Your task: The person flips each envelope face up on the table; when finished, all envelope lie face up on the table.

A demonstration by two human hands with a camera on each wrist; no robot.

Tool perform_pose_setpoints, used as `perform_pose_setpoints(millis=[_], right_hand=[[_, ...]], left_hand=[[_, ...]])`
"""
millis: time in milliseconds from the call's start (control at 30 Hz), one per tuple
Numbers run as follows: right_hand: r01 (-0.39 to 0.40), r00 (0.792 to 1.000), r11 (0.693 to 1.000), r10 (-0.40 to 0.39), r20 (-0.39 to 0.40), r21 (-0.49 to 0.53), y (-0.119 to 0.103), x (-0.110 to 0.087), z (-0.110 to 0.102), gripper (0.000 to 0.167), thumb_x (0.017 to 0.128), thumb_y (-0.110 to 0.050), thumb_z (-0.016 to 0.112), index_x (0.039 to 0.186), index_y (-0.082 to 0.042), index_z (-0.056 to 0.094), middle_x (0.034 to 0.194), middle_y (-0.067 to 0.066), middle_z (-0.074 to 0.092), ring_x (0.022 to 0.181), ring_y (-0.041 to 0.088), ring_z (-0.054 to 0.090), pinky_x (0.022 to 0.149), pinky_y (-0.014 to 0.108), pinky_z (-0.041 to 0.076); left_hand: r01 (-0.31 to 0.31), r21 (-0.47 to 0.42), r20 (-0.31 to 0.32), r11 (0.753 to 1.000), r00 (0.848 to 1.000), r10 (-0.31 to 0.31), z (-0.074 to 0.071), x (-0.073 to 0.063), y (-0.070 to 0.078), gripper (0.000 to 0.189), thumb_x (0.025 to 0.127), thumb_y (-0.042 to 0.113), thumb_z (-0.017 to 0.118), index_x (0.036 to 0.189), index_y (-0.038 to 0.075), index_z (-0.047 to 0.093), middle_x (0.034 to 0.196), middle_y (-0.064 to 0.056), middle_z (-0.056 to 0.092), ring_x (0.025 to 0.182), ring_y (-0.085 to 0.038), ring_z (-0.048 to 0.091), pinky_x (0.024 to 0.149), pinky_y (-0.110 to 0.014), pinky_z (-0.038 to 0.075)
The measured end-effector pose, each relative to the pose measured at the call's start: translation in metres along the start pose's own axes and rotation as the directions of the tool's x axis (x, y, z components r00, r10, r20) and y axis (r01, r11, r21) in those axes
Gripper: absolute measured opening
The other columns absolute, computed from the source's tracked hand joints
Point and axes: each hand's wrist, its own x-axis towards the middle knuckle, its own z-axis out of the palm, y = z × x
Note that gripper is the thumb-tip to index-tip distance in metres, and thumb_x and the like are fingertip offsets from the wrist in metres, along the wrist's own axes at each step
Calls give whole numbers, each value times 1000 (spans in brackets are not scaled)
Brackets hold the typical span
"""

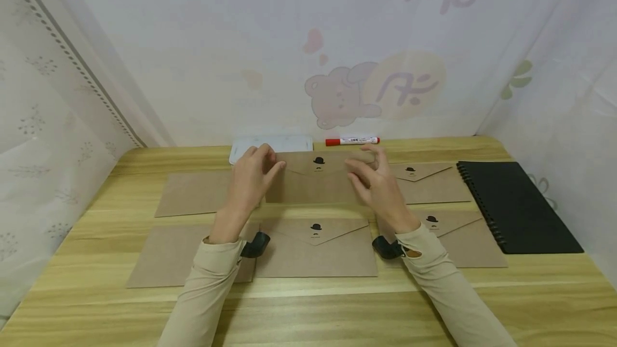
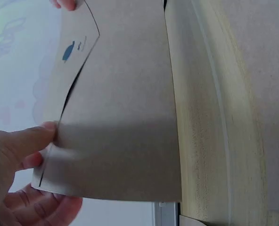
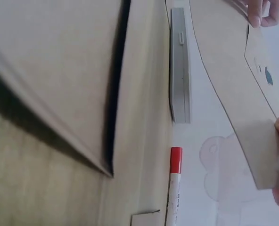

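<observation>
Both hands hold one brown kraft envelope [image 1: 313,191], raised off the table at the back row's middle. Its flap carries a small black hat and moustache print. My left hand [image 1: 251,178] pinches its upper left edge, thumb on the near face, as the left wrist view shows with the envelope [image 2: 120,117] hanging from the fingers. At the upper right corner, my right hand [image 1: 378,183] grips between thumb and fingers. Directly below lies another envelope [image 1: 315,261], printed side up. In the right wrist view the held envelope [image 3: 229,89] looks slightly bowed.
More envelopes lie flat at far left [image 1: 193,191], near left [image 1: 164,256], far right [image 1: 429,191] and near right [image 1: 463,245]. A black spiral notebook [image 1: 520,208] lies at right. Behind are a red-capped marker [image 1: 354,141], a pale flat case [image 1: 270,142] and a printed curtain [image 1: 193,68].
</observation>
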Motion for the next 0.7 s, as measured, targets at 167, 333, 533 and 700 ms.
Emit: perform_pose_setpoints(millis=[167, 333, 533, 700], right_hand=[[-27, 996, 998, 30, 79, -50, -1, -2, 2, 27, 78, 10, 67, 104, 7, 66, 125, 23, 43, 75, 23, 60, 62, 29, 51], [-83, 978, 991, 100, 181, -100, -1, -6, 4, 23, 79, 10, 62, 102, 9, 66, 127, 20, 44, 80, 22, 58, 63, 27, 49], [-108, 950, 987, 137, 280, -117, 0, -7, 2, 33, 77, 9, 58, 109, 10, 62, 134, 21, 37, 79, 21, 55, 63, 26, 48], [-103, 923, 983, 151, 355, -150, 2, -8, 1, 42, 75, 3, 64, 116, 9, 59, 139, 24, 30, 100, 31, 51, 79, 36, 48]], left_hand=[[24, 10, 96, 1000, 995, -25, 3, -2, 0, 18, 83, 16, 71, 88, 5, 57, 85, -12, 52, 73, -25, 48, 63, -39, 43], [29, 4, 158, 1000, 987, -29, 7, -2, -3, 6, 82, 4, 70, 85, 4, 64, 87, -13, 56, 79, -27, 53, 69, -40, 45], [8, 20, 209, 1000, 978, -12, 10, -5, -7, 11, 80, -2, 70, 88, 4, 65, 90, -13, 55, 80, -27, 54, 69, -40, 47], [27, 25, 275, 999, 961, -32, 10, -7, -10, 18, 78, -4, 70, 93, 5, 63, 95, -15, 53, 82, -29, 54, 69, -41, 47]])
